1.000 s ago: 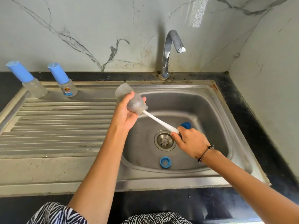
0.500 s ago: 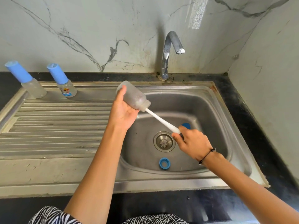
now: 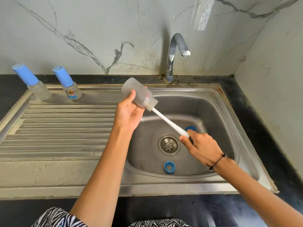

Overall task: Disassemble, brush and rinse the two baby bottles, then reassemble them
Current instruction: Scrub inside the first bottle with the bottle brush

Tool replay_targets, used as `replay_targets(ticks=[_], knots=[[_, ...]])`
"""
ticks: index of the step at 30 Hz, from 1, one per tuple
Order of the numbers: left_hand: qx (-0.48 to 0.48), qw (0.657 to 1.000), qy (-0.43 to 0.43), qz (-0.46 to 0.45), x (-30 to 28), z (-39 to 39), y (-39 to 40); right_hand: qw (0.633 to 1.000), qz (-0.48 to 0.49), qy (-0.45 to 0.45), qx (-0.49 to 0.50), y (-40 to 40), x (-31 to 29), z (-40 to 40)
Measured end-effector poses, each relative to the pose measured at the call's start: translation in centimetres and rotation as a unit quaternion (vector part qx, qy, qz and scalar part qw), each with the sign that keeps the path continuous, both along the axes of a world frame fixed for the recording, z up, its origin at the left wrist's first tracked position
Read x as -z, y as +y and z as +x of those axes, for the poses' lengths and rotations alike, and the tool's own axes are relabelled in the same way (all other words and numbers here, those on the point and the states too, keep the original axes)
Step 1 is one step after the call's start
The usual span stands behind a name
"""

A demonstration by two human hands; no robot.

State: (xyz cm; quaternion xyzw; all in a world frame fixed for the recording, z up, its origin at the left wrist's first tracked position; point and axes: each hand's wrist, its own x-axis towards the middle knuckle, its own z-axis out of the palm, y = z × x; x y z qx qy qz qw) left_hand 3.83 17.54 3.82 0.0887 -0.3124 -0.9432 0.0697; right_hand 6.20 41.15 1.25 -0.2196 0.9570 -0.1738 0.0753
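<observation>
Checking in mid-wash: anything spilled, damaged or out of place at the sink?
Nothing spilled or broken. A blue ring lies loose in the basin near the drain, and another blue part sits half hidden behind the right hand. Rust-like staining marks the sink's back right corner.
</observation>
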Motion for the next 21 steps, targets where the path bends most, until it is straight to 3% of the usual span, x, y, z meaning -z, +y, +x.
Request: replay_targets(ticks=[3, 6, 8, 11, 14, 16, 18, 21], knots=[[-0.071, 0.995, -0.063, 0.012, 0.7, -0.3, 0.0, 0.997, -0.053, -0.048, -0.024, 0.0, -0.2, 0.8], [-0.078, 0.995, -0.06, 0.007, 0.3, -0.6, 0.1, 0.992, -0.094, -0.079, -0.005, 0.0, 0.1, 1.4], [-0.078, 0.995, -0.059, -0.012, 0.1, -0.5, 0.4, 0.998, -0.031, -0.045, 0.005, 0.1, -0.1, 1.4], [-0.074, 0.995, -0.06, -0.029, 0.5, -0.4, 0.8, 0.979, 0.157, 0.12, 0.041, 0.5, -1.0, 0.1], [-0.088, 0.994, -0.061, -0.032, 0.4, -0.8, 0.6, 0.972, 0.184, 0.137, 0.042, 0.1, -1.0, 0.1], [-0.099, 0.994, -0.052, -0.013, 0.1, -0.9, 0.4, 0.993, 0.088, 0.077, 0.014, -0.4, 0.1, 1.1], [-0.096, 0.995, -0.021, 0.03, 0.1, -0.6, 0.2, 0.997, -0.075, -0.023, -0.01, -0.4, 0.9, 1.9], [-0.048, 0.993, 0.078, 0.077, -0.2, -0.1, 0.5, 0.953, -0.264, -0.15, 0.017, -0.5, 0.5, 1.7]])
